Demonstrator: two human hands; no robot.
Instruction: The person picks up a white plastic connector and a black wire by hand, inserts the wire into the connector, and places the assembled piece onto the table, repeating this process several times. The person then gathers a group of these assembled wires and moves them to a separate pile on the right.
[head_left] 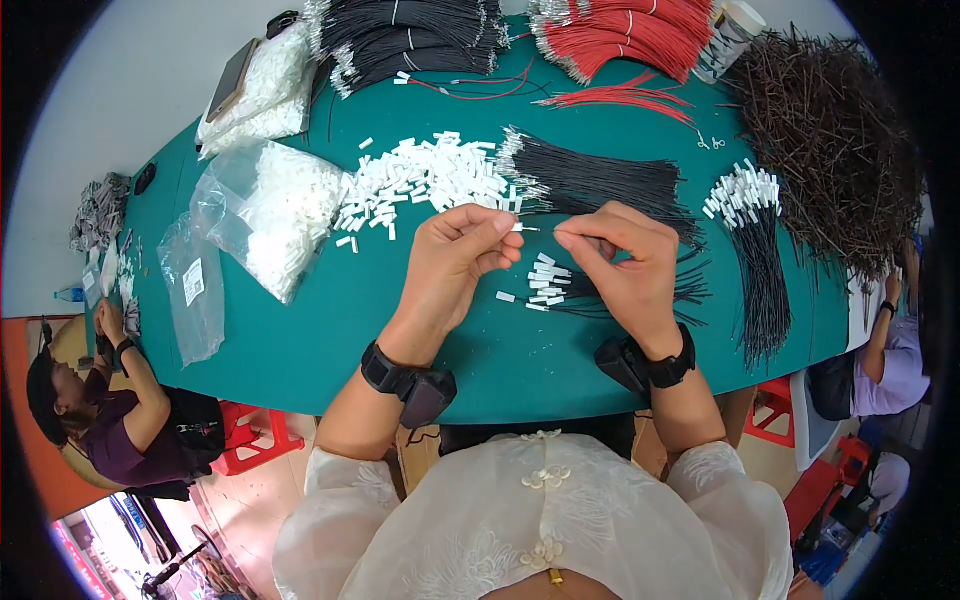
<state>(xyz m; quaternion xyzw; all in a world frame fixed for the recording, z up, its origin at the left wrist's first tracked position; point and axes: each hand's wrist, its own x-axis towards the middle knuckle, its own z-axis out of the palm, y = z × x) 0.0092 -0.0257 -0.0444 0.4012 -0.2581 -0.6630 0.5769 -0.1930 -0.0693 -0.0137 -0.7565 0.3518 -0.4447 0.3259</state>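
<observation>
My left hand (452, 258) pinches a small white connector housing (518, 227) between thumb and forefinger. Just to its right, the fingertips of my right hand (632, 262) are closed on a thin wire (534, 230), whose shiny end points at the housing. Whether that end has entered the housing is too small to tell. Below my hands lies a small group of black wires tipped with white housings (546, 284). Beyond my left hand spreads a heap of loose white housings (425, 178). A bundle of black wires with metal terminals (605, 180) lies beyond my right hand.
Clear bags of white housings (292, 215) stand left on the green table (400, 345). Black (410, 40) and red wire bundles (630, 35) line the far side. At right are a housing-tipped bundle (762, 270) and a dark wire heap (825, 150). Other people sit at both sides.
</observation>
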